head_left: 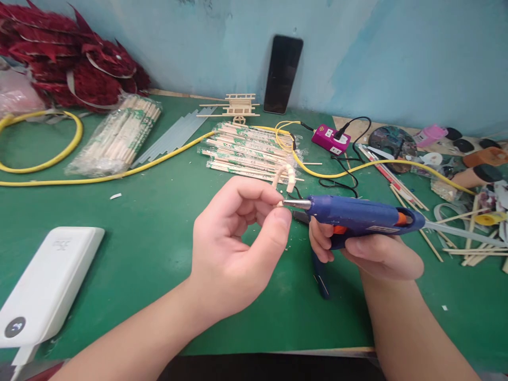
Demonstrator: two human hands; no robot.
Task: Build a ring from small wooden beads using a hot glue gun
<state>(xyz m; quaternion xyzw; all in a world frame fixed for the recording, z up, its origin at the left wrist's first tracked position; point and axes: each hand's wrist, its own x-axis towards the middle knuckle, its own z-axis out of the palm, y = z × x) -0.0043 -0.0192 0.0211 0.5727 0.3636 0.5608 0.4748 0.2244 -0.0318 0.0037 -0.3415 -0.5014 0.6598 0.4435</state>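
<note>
The left hand [234, 238] pinches a small curved piece of pale wooden sticks [286, 177] between thumb and fingertips, against the metal nozzle [296, 203] of a blue hot glue gun [357, 217] wrapped in the right hand [369, 254]. A white power bank [47, 280] sits well left on the green mat [119, 312], and wrapped chopsticks [248, 153] lie just beyond.

Here we are, looking right across a green-topped table [130, 275]! Down on the left sits a white power bank [50, 280]. Further back we've got two plastic-wrapped bundles of wooden chopsticks [115, 135], clear glue sticks [172, 132] between them, and a yellow cable [119, 177] running past. Behind those, a little stick-built cart [234, 108], a tilted black smartphone [282, 74], and a pink power socket [330, 139]!
</note>
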